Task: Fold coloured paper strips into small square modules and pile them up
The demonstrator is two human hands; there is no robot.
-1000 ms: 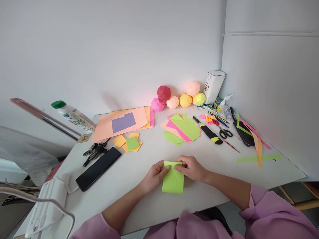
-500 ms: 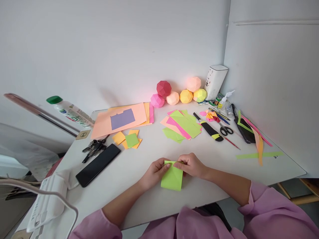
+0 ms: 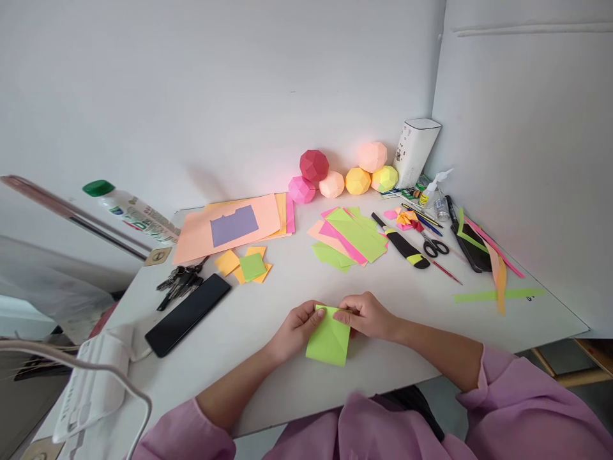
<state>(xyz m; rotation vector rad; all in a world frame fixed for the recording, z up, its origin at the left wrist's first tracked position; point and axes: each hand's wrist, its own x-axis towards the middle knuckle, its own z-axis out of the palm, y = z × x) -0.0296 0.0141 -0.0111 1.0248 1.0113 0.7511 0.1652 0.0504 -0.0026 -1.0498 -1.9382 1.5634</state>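
A lime green square of paper [image 3: 328, 342] hangs between my two hands above the front of the table. My left hand [image 3: 297, 329] pinches its upper left corner, thumb on the face and fingers behind. At the upper right edge my right hand [image 3: 368, 315] grips it the same way; the fingers behind the sheet are mostly hidden. Beyond the hands lies a pile of lime, pink and peach paper pieces [image 3: 357, 233]. Small orange squares with a green square [image 3: 252, 266] on top lie to the left.
A utility knife [image 3: 407, 248], scissors [image 3: 435, 245] and paper strips [image 3: 498, 296] lie at right. Faceted paper balls [image 3: 358, 181] stand by the wall. Peach sheets [image 3: 196, 233], keys [image 3: 181, 282], a black phone [image 3: 188, 315] and a white bottle [image 3: 138, 214] are at left.
The green paper's lower edge has swung slightly to the left and tilted. Both hands keep their hold, and the view has shifted a little.
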